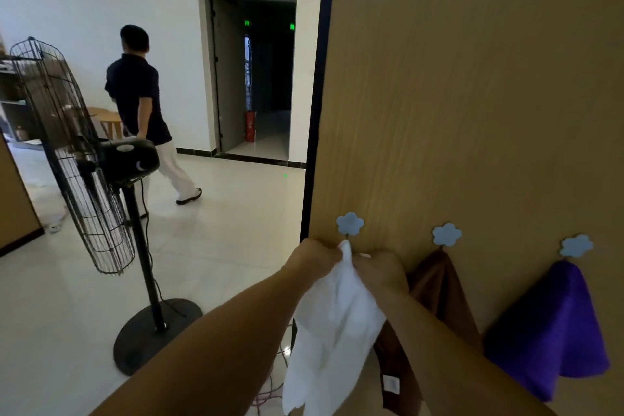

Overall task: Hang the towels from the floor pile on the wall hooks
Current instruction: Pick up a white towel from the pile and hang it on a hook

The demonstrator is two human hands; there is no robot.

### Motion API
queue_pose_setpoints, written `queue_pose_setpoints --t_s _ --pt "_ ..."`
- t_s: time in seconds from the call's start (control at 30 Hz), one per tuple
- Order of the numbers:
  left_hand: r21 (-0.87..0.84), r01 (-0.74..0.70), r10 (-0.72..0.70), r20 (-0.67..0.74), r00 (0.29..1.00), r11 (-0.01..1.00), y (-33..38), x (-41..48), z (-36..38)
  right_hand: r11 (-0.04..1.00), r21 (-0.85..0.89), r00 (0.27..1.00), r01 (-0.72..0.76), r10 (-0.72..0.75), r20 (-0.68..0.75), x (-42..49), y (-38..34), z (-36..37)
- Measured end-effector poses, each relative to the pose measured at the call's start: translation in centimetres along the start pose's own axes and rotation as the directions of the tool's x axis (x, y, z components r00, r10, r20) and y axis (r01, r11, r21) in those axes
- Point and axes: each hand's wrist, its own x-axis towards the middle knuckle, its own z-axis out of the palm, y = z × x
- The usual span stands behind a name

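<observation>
Towel — pinched by left grip and right grip just under the hook — could drop if released uncaught.

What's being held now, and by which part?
Left hand and right hand pinch the white towel at its top end, just below the leftmost flower hook.

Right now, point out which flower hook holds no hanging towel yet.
The leftmost hook: the left hand and right hand hold the white towel up to it. The middle hook carries a brown towel, the right hook a purple towel.
</observation>
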Motion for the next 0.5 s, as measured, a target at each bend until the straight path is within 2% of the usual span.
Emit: queue_pose_setpoints --t_s 0.03,0.07,0.1,0.13,0.2,0.27,0.3,0.37,0.43,0.5 --pt "0.234 -0.010 0.034 -0.096 0.995 0.972 0.1 -0.1 0.0 0.989 -0.137 0.996 0.056 -0.064 -0.056 -0.3 -0.3 -0.2" --pt "0.448 -0.024 0.129 -0.205 0.970 0.894 0.2 -0.3 0.1 0.956 -0.273 0.983 0.105 -0.141 -0.118 -0.8 -0.5 -0.2" --pt "0.589 -0.062 0.273 -0.277 0.921 0.806 0.2 -0.5 0.2 0.908 -0.396 0.960 0.138 -0.220 -0.171 -1.2 -0.7 -0.1" --pt "0.677 -0.111 0.414 -0.303 0.859 0.727 0.1 -0.9 0.3 0.858 -0.492 0.937 0.148 -0.281 -0.209 -1.6 -0.8 0.1" --pt "0.770 -0.204 0.605 -0.278 0.746 0.605 -0.4 -1.0 0.7 0.801 -0.577 0.888 0.158 -0.371 -0.272 -2.3 -0.7 0.5" --pt "0.786 -0.339 0.707 -0.170 0.686 0.518 -0.9 -0.6 0.8 0.784 -0.535 0.806 0.316 -0.519 -0.285 -2.3 -0.5 0.8" --pt "0.750 -0.413 0.723 -0.125 0.680 0.518 -1.1 -0.4 0.9 0.774 -0.477 0.775 0.416 -0.576 -0.260 -2.2 -0.4 1.0" --pt "0.642 -0.512 0.703 -0.060 0.709 0.570 -1.3 -0.4 0.8 0.789 -0.328 0.780 0.519 -0.595 -0.196 -2.1 -0.3 1.2" --pt "0.570 -0.567 0.707 -0.035 0.706 0.594 -1.8 -0.6 0.9 0.814 -0.199 0.796 0.545 -0.577 -0.183 -2.2 -0.3 1.4" --pt "0.532 -0.616 0.728 -0.001 0.686 0.581 -2.1 -0.9 1.1 0.806 -0.185 0.787 0.563 -0.591 -0.179 -2.2 0.1 1.6"
